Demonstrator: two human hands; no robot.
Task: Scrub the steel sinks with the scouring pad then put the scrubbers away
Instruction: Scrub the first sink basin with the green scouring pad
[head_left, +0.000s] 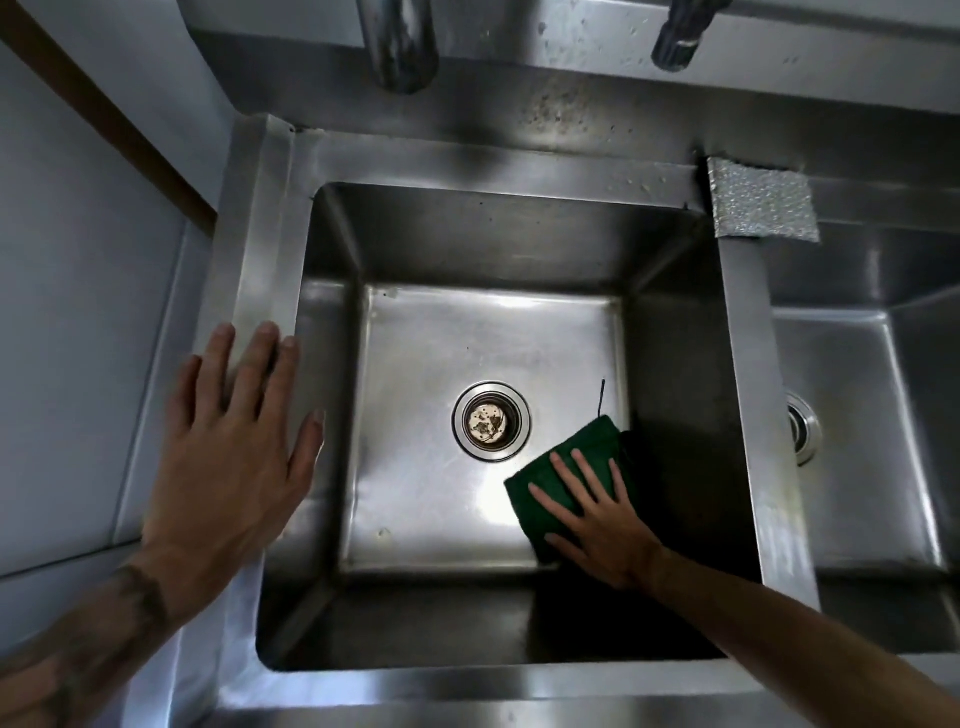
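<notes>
A deep steel sink (270, 249) fills the middle of the head view, with a round drain (491, 421) in its floor. My right hand (597, 514) reaches down into the basin and presses flat, fingers spread, on a dark green scouring pad (545, 478) at the floor's right side, just right of the drain. A silver scrubber (761, 200) lies on the divider at the sink's back right corner. My left hand (234, 441) rests flat on the sink's left rim, fingers apart, holding nothing.
A second steel sink (857, 441) with its own drain (802, 428) lies to the right. Two tap spouts (400, 41) (680, 36) hang above the back ledge. A pale wall (78, 286) borders the left side.
</notes>
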